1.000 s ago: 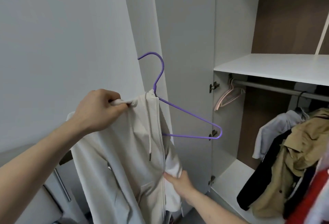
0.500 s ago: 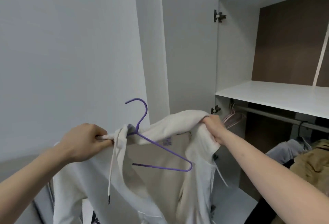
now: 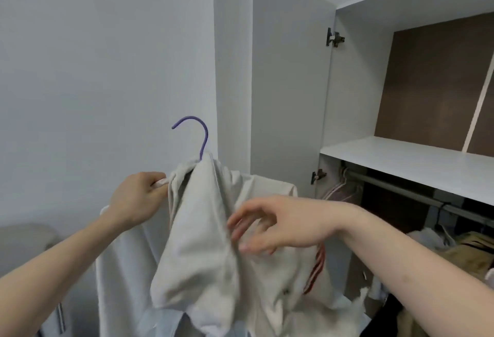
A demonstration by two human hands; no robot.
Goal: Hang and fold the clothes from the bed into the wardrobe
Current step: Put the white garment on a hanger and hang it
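Note:
A white zip hoodie (image 3: 197,251) hangs over a purple wire hanger, of which only the hook (image 3: 201,133) shows above the collar. My left hand (image 3: 139,199) grips the hoodie's left shoulder together with the hanger's end, holding it up in front of the wall. My right hand (image 3: 272,225) hovers at the hoodie's front with fingers loosely spread and blurred, brushing the fabric and gripping nothing. The hoodie's right shoulder (image 3: 278,185) lies draped over the hanger's other end. The wardrobe (image 3: 355,101) stands open at the right.
Inside the wardrobe, a grey rail (image 3: 401,193) runs under a white shelf (image 3: 401,161). Pale pink hangers (image 3: 339,189) hang at its left end. Hung clothes (image 3: 467,252) fill the lower right. The open wardrobe door (image 3: 288,82) stands just behind the hoodie.
My right hand has let go of the hoodie's right shoulder, which now covers the hanger, and has come to the front. The hanger is more upright, its hook higher.

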